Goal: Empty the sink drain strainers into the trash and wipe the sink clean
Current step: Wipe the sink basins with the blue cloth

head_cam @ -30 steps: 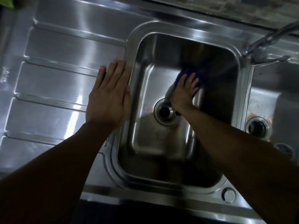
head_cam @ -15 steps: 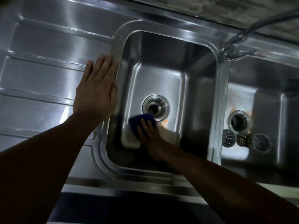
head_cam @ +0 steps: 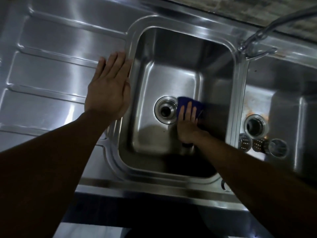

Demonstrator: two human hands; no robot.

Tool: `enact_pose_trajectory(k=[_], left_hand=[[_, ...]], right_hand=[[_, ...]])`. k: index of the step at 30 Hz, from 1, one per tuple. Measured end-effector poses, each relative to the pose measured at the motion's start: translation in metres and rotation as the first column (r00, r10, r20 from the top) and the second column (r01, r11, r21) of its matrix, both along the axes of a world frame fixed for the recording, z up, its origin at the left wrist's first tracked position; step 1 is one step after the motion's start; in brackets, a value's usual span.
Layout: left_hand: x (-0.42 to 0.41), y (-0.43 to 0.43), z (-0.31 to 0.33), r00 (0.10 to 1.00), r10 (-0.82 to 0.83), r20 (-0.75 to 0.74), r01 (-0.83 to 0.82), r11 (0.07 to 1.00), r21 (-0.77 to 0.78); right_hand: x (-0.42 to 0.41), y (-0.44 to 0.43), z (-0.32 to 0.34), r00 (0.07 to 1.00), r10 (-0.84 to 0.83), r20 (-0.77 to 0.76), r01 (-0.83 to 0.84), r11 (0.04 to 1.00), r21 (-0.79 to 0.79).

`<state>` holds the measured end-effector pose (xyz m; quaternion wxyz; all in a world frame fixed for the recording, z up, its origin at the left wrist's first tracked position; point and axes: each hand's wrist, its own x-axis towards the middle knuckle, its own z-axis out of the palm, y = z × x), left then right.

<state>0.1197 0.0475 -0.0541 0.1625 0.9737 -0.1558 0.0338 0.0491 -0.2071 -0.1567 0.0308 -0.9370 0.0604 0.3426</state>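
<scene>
My right hand (head_cam: 187, 123) presses a blue cloth (head_cam: 189, 103) flat against the floor of the left steel basin (head_cam: 171, 79), just right of its open drain (head_cam: 166, 109). My left hand (head_cam: 109, 86) lies flat, fingers apart, on the ribbed drainboard (head_cam: 51, 74) at the basin's left rim. Two metal drain strainers (head_cam: 245, 141) (head_cam: 259, 144) lie on their sides in the right basin (head_cam: 283, 103), below its open drain (head_cam: 255, 125), with a round lid (head_cam: 278, 148) beside them.
The faucet (head_cam: 257, 40) stands on the divider at the back, its spout swung up to the right. Rust-coloured stains ring the right drain. A small overflow hole (head_cam: 223, 184) sits on the front rim. The counter's front edge runs along the bottom.
My right hand slid the blue cloth from the basin's near-left floor across to the right of the drain. Before that it was at the back. My left hand stayed planted.
</scene>
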Motion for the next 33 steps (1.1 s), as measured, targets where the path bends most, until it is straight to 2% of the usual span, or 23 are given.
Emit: enact_pose_trajectory(k=[2,3,5,7,9,10,11,13,15,20,22,24,27,29,33], left_hand=[[0.000,-0.001,0.001,1.000,0.002,0.008,-0.003,1.000,0.003],[-0.001,-0.001,0.001,1.000,0.002,0.007,-0.002,1.000,0.006],[-0.002,-0.002,0.001,1.000,0.002,0.004,-0.002,1.000,0.014],[-0.002,-0.002,0.002,1.000,0.005,0.012,-0.005,1.000,0.019],[-0.002,-0.003,0.002,1.000,0.003,0.011,-0.003,1.000,0.011],[-0.002,-0.003,0.002,1.000,0.004,0.012,-0.004,1.000,0.006],[-0.002,-0.002,0.002,1.000,0.006,0.014,-0.006,1.000,0.003],[-0.002,-0.002,0.002,1.000,0.008,0.010,-0.008,1.000,0.002],[-0.002,-0.002,0.002,1.000,0.004,0.004,-0.004,1.000,0.002],[0.000,0.002,-0.001,1.000,-0.018,0.000,0.018,1.000,-0.018],[0.000,0.003,-0.002,1.000,-0.016,-0.023,0.016,1.000,-0.018],[0.001,0.004,-0.004,0.999,-0.011,-0.038,0.010,1.000,-0.015],[0.001,0.005,-0.005,0.999,-0.025,-0.022,0.025,1.000,0.000],[0.001,0.005,-0.006,1.000,-0.019,-0.015,0.019,1.000,0.015],[0.001,0.004,-0.005,1.000,-0.010,-0.017,0.010,1.000,0.009]], right_hand=[[-0.041,0.001,0.014,0.986,0.111,-0.126,-0.109,0.994,0.023],[-0.054,0.000,0.021,0.950,0.226,-0.215,-0.214,0.974,0.079],[-0.056,0.000,0.024,0.792,0.541,-0.283,-0.486,0.839,0.244],[-0.043,0.013,0.014,0.611,0.769,-0.187,-0.674,0.629,0.387],[-0.035,0.035,0.001,0.483,0.876,0.000,-0.799,0.440,0.410],[-0.033,0.044,-0.006,0.456,0.887,0.075,-0.830,0.393,0.395],[-0.032,0.048,-0.011,0.468,0.873,0.134,-0.837,0.389,0.385],[-0.031,0.045,-0.019,0.521,0.809,0.271,-0.834,0.416,0.362],[-0.024,0.041,-0.027,0.554,0.735,0.390,-0.832,0.482,0.274],[0.077,0.050,-0.037,0.787,0.439,0.433,-0.571,0.784,0.244],[0.123,0.037,-0.028,0.858,0.379,0.348,-0.455,0.874,0.171],[0.141,0.017,-0.020,0.890,0.357,0.284,-0.399,0.911,0.108],[0.119,-0.018,-0.009,0.962,0.203,0.185,-0.209,0.978,0.011],[0.093,-0.029,0.002,0.987,0.122,0.102,-0.114,0.990,-0.086],[0.038,-0.021,0.034,0.984,0.119,-0.131,-0.123,0.992,-0.024]])
